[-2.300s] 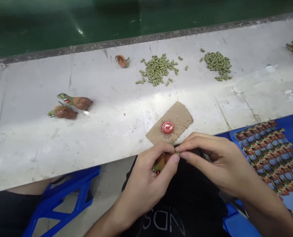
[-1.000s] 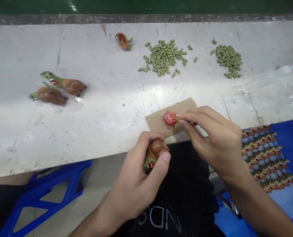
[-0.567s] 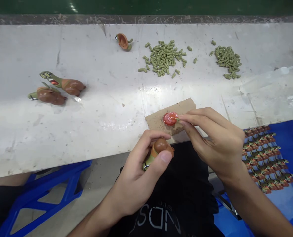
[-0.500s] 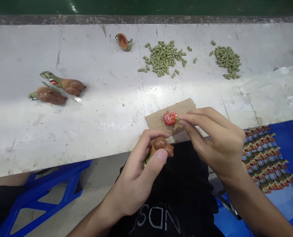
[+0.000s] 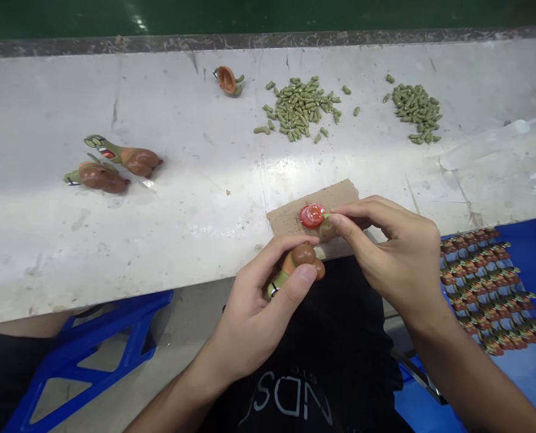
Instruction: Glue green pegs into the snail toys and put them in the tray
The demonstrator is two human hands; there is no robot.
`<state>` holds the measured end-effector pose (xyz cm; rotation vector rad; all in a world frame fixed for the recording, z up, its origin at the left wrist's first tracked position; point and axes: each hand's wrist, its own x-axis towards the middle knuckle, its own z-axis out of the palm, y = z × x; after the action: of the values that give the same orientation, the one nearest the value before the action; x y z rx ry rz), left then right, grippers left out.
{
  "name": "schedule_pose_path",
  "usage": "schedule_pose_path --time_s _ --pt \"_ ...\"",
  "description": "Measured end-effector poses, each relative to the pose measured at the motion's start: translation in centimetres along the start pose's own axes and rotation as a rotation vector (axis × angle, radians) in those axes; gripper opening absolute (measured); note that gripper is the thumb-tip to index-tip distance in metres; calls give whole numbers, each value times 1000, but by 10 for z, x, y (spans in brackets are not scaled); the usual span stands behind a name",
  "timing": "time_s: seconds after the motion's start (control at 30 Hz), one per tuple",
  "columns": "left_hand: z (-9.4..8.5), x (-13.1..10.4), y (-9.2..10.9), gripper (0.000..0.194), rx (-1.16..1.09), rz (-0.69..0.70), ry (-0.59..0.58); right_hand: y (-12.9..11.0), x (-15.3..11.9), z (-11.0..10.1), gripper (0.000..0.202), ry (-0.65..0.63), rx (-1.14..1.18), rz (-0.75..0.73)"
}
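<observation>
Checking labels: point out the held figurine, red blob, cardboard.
Held figurine (image 5: 301,255), head view: brown rounded lobe.
Red blob (image 5: 311,215), head view: glossy middle.
Cardboard (image 5: 286,219), head view: bare left part.

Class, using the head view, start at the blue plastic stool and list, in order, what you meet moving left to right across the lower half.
Blue plastic stool → left hand gripping a brown-and-green figurine → right hand pinching a small green peg → blue tray holding rows of figurines.
</observation>
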<state>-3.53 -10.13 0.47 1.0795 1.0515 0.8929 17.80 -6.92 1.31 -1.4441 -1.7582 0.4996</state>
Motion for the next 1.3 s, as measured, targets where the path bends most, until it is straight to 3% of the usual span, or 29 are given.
schedule_pose_path --time_s 0.13,0.33,0.5,0.87,1.07,1.3 --pt "2 1 1 17 -10 -15 26 1 -1 1 11 24 76 110" --pt "5 12 3 14 -16 90 55 -4 -2 -1 10 10 552 390" --pt "5 19 4 16 24 134 47 -8 -8 -4 11 -21 762 453" --pt "6 20 6 7 18 127 -47 -11 -7 -10 17 -49 758 501" --pt "4 20 2 10 80 126 -40 -8 -9 -11 17 -88 769 548" --pt "5 16 3 10 134 143 -48 -11 -12 -14 12 -99 635 487"
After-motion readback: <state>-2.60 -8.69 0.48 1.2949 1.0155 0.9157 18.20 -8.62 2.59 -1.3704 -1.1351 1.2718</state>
